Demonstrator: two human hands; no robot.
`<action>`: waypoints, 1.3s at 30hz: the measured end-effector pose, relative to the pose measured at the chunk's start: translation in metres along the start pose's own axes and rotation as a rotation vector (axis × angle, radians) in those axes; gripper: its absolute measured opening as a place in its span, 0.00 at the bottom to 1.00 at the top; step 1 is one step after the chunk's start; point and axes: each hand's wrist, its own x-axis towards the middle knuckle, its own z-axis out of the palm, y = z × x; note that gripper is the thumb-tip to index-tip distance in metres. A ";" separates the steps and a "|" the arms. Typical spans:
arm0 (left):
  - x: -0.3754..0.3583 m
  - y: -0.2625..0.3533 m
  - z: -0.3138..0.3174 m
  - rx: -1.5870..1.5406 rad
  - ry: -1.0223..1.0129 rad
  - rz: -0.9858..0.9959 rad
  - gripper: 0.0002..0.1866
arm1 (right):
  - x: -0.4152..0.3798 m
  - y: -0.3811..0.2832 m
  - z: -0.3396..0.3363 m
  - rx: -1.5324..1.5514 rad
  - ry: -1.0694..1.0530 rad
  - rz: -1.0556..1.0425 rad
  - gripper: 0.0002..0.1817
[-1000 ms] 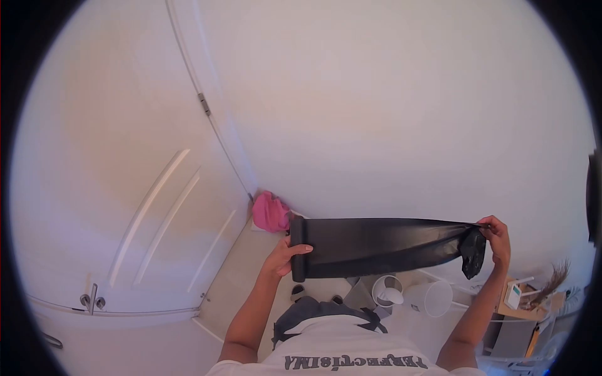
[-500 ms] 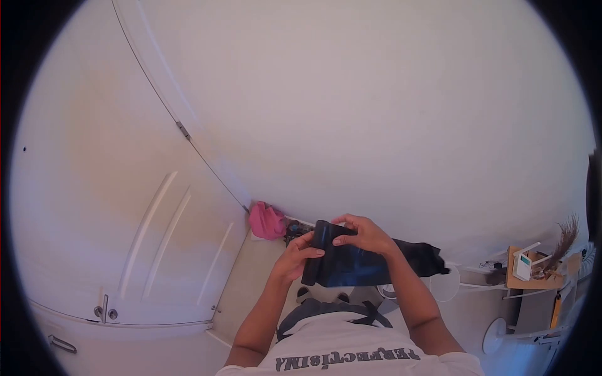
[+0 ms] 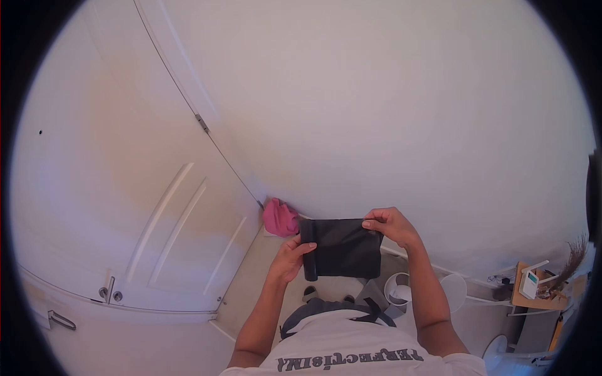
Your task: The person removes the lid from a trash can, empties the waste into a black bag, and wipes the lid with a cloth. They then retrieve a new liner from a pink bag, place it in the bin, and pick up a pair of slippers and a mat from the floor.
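Observation:
A roll of black trash bags (image 3: 309, 266) is gripped in my left hand (image 3: 290, 260), its thumb lying across the roll's near face. From the roll a flat length of black plastic (image 3: 345, 250) stretches to the right. My right hand (image 3: 392, 227) pinches the top right corner of this plastic between thumb and fingers. Both hands are held in front of my body, above the floor. Any plastic beyond or behind the right hand is hidden.
A white bin (image 3: 396, 282) stands on the floor below, with a round white lid (image 3: 453, 291) beside it. A pink bag (image 3: 280, 217) sits in the corner by the white door (image 3: 157, 219). A wooden shelf (image 3: 533, 294) with a white router is at right.
My right hand has moved right, away from the roll, and the plastic is now spread flat between both hands. The loose length that trailed right is out of sight. The bin now shows.

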 end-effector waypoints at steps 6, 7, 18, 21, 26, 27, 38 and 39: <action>0.007 0.004 0.009 -0.078 0.064 0.087 0.21 | -0.002 -0.009 -0.003 -0.031 0.092 -0.009 0.10; 0.008 0.004 0.015 -0.078 0.063 0.090 0.21 | 0.000 -0.006 -0.002 -0.059 0.128 -0.041 0.11; 0.028 0.013 0.048 0.192 0.151 0.397 0.14 | 0.027 0.026 0.035 -0.486 0.286 -0.295 0.36; 0.037 0.012 0.038 0.109 0.259 0.456 0.13 | 0.036 0.032 0.050 -0.616 0.341 -0.278 0.37; 0.047 0.005 0.011 0.276 0.399 0.502 0.14 | 0.058 0.041 0.080 -0.625 0.379 0.013 0.30; 0.050 0.003 0.005 0.413 0.456 0.574 0.15 | 0.064 0.046 0.089 -0.647 0.411 0.050 0.25; 0.147 -0.010 -0.192 0.411 0.562 0.292 0.19 | 0.091 0.269 0.062 -0.875 0.647 0.763 0.32; 0.171 -0.026 -0.234 0.154 0.605 0.076 0.17 | 0.096 0.274 0.076 -0.826 0.667 0.789 0.32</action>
